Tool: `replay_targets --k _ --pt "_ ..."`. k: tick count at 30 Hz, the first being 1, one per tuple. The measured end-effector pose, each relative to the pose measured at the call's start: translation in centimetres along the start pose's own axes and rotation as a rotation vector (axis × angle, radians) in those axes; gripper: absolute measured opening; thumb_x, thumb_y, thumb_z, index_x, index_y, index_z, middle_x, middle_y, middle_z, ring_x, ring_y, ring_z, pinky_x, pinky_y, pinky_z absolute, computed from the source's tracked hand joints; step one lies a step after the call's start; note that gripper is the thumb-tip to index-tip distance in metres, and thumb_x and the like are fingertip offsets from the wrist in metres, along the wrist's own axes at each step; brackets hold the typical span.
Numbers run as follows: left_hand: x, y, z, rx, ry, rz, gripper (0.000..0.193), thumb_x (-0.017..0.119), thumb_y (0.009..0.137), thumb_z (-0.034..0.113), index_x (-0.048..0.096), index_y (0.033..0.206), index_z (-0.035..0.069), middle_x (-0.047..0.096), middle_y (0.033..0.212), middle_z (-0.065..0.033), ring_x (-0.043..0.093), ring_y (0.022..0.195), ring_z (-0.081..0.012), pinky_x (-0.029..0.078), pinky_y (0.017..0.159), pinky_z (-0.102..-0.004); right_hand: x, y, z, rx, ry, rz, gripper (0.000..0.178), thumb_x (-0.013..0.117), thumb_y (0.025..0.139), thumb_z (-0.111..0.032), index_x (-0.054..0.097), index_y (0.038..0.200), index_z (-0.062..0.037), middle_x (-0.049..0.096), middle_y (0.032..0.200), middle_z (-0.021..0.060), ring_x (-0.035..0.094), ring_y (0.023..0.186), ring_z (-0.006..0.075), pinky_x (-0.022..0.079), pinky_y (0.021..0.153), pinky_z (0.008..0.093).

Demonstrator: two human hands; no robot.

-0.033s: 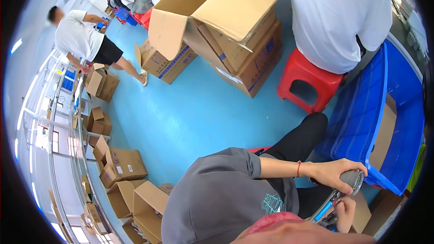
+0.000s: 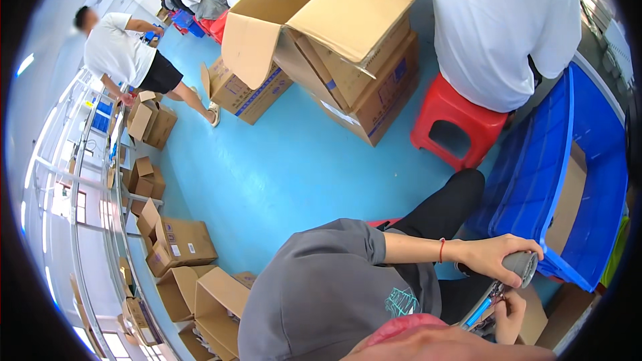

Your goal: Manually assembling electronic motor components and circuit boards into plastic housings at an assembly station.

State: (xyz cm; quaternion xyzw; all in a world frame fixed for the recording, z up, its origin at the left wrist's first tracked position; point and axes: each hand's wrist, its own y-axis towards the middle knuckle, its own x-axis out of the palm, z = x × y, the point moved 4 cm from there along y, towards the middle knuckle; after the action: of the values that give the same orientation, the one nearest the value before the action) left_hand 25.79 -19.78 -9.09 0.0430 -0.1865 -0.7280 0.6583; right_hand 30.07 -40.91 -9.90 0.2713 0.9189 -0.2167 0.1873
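Observation:
My left hand, with a red string round the wrist, is wrapped over the round grey head of a handheld device. The device's handle slants down to the left, opened up, with a bright blue strip and thin wires inside. Beside those wires is my right hand, its fingers curled and pressed together. What its fingertips pinch is too small to make out. Both hands are over my lap, near the corner of a large blue crate.
Brown cardboard lies in the blue crate. A person in white sits on a red stool ahead. Stacked cartons stand on the blue floor, and more boxes line metal racks at left. Another person stands by the racks.
My right hand's fingers have shifted slightly beside the wires. My left hand keeps its hold on the grey device. The person by the racks has moved a little.

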Motion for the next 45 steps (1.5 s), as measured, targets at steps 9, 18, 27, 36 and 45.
replay_targets --k 9,18,27,36,45 --pt "-0.9 0.5 1.3 0.069 0.256 0.079 0.063 0.074 0.070 0.031 0.050 0.122 0.005 0.056 0.101 -0.0150 0.056 0.093 -0.0304 0.045 0.080 -0.0363 3.4 1.8 -4.1 -0.084 0.299 0.442 0.012 0.061 0.091 -0.009 0.052 0.093 -0.0016 0.045 0.076 -0.0039 0.036 0.067 0.0037 0.030 0.061 0.0178" --pt "-0.5 0.9 0.5 0.081 0.271 0.008 0.065 0.077 0.070 0.033 0.052 0.122 0.003 0.058 0.109 -0.0189 0.057 0.101 -0.0344 0.045 0.089 -0.0395 3.7 -0.1 -2.6 0.164 0.450 0.476 0.023 0.061 0.089 -0.018 0.058 0.102 0.0006 0.054 0.081 -0.0002 0.045 0.068 0.0048 0.034 0.058 0.0196" --pt "-2.1 1.5 -0.9 -0.084 -0.159 0.064 0.062 0.075 0.080 0.022 0.046 0.132 0.004 0.058 0.111 -0.0054 0.055 0.104 -0.0134 0.045 0.091 -0.0282 3.1 2.3 -6.4 0.127 0.663 0.305 0.016 0.064 0.087 -0.008 0.060 0.097 0.0033 0.062 0.086 0.0017 0.056 0.074 0.0034 0.044 0.065 0.0180" --pt "-0.9 1.5 -1.4 0.006 -0.129 0.018 0.079 0.082 0.070 0.039 0.048 0.131 0.000 0.061 0.113 -0.0087 0.059 0.103 -0.0154 0.046 0.090 -0.0282 2.7 0.5 -6.1 0.072 0.468 0.324 0.017 0.063 0.088 -0.010 0.060 0.099 0.0023 0.059 0.079 0.0019 0.043 0.063 0.0030 0.034 0.057 0.0178" --pt "-0.4 1.3 -1.9 -0.104 -0.256 -0.013 0.086 0.078 0.071 0.051 0.046 0.131 -0.001 0.060 0.114 -0.0090 0.058 0.105 -0.0158 0.045 0.092 -0.0289 1.4 0.3 -6.7 -0.044 0.186 0.137 0.014 0.048 0.095 -0.012 0.056 0.093 -0.0002 0.055 0.072 0.0059 0.050 0.062 0.0133 0.041 0.057 0.0278"
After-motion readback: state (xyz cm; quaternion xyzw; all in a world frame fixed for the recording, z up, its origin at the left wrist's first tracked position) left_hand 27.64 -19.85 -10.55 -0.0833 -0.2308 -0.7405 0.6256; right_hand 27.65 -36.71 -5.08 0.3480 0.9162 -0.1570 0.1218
